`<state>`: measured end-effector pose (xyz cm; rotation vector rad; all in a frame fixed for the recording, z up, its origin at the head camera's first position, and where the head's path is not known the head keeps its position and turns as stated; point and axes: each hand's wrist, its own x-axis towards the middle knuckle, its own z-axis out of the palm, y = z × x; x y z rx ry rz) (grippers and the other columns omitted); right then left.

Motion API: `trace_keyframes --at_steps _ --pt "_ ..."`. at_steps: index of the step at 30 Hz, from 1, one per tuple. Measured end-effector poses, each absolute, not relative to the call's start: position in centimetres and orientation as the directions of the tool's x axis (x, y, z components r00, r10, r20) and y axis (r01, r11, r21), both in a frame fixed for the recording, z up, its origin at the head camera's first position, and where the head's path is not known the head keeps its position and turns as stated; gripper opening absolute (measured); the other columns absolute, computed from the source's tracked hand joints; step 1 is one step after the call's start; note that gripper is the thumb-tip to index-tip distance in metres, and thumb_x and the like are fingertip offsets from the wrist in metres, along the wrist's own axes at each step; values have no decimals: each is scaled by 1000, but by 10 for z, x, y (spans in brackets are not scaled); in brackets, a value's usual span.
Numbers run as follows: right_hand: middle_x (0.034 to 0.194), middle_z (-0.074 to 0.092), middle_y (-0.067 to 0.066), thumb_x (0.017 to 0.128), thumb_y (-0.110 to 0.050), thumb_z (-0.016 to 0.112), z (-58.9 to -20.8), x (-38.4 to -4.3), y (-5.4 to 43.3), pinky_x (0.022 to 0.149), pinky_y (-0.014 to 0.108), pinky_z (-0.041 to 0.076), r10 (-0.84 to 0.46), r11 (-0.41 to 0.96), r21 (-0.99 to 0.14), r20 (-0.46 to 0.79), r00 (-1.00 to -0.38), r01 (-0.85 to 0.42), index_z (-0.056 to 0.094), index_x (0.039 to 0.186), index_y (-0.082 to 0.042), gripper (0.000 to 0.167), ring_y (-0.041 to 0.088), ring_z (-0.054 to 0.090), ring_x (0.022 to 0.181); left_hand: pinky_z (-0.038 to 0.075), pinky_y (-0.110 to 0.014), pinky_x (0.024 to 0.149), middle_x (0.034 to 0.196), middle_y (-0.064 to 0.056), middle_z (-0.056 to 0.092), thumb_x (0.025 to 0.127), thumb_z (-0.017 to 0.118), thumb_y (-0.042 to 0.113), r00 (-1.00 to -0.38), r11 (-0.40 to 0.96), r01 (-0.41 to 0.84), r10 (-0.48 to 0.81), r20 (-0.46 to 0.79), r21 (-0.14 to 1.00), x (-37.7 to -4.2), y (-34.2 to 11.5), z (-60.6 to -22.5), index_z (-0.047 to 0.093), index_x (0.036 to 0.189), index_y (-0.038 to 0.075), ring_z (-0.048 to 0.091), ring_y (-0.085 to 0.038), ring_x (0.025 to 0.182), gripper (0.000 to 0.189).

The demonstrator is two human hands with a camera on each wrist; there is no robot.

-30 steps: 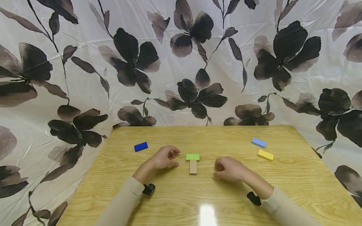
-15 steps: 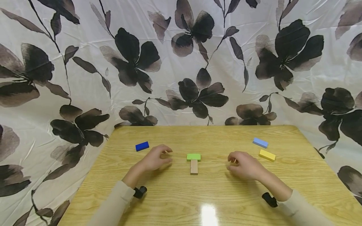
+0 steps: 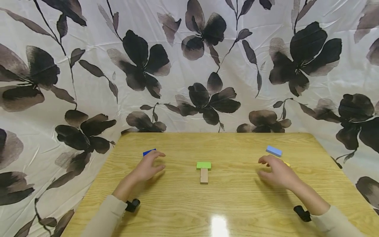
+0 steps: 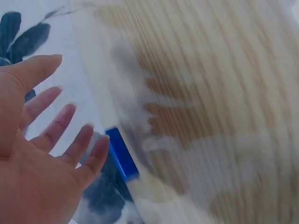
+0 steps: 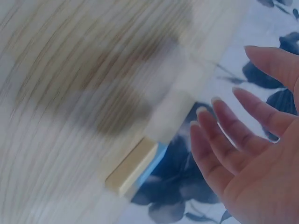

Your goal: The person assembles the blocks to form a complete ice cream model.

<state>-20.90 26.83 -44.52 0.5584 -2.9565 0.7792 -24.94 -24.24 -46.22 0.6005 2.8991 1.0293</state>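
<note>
My left hand (image 3: 147, 167) hovers over the left side of the table with relaxed, spread fingers and holds nothing. Just behind it lies a dark blue block (image 4: 122, 155), which it partly covers in the head view. On the right, my right hand (image 3: 278, 171) is also empty, its fingers loosely extended. It hides most of a yellow block (image 5: 132, 166); a light blue block (image 3: 273, 151) lies just beyond. Between the hands, a green block (image 3: 203, 165) lies crosswise against the far end of a plain wooden block (image 3: 204, 176), forming a T.
The blocks lie on a wood-grain table (image 3: 183, 210) with a bright light reflection near its front. A floral cloth (image 3: 177, 72) hangs behind the table and along its sides. Each wrist carries a small black camera (image 3: 133, 205).
Both hands have drawn apart, away from the T of blocks: the left hand moved left toward the dark blue block, the right hand moved right toward the yellow one. The blocks stayed put.
</note>
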Motion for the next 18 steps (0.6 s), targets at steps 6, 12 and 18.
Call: trace_keyframes --at_steps 6,12,18 --pt "128 57 31 92 -18 76 -445 -210 292 83 62 51 -252 843 -461 114 -961 -276 58 131 6 49 51 58 112 39 -66 106 144 -26 46 94 74 9 -948 739 309 288 134 599 -253 -264 -468 58 139 -2 39 -51 136 49" --pt "129 48 40 90 -18 76 -448 -214 315 86 70 44 -151 871 -455 112 -982 -186 51 134 12 59 59 49 114 37 -70 105 145 -30 41 92 77 11 -964 763 267 220 152 589 -256 -279 -469 53 143 -3 34 -55 135 58" --pt "130 41 46 90 -16 75 -455 -216 331 86 73 42 -106 873 -470 86 -991 -134 46 137 16 64 64 44 113 34 -71 106 147 -35 34 91 78 11 -974 745 224 177 138 628 -259 -286 -468 45 148 -4 36 -56 134 67"
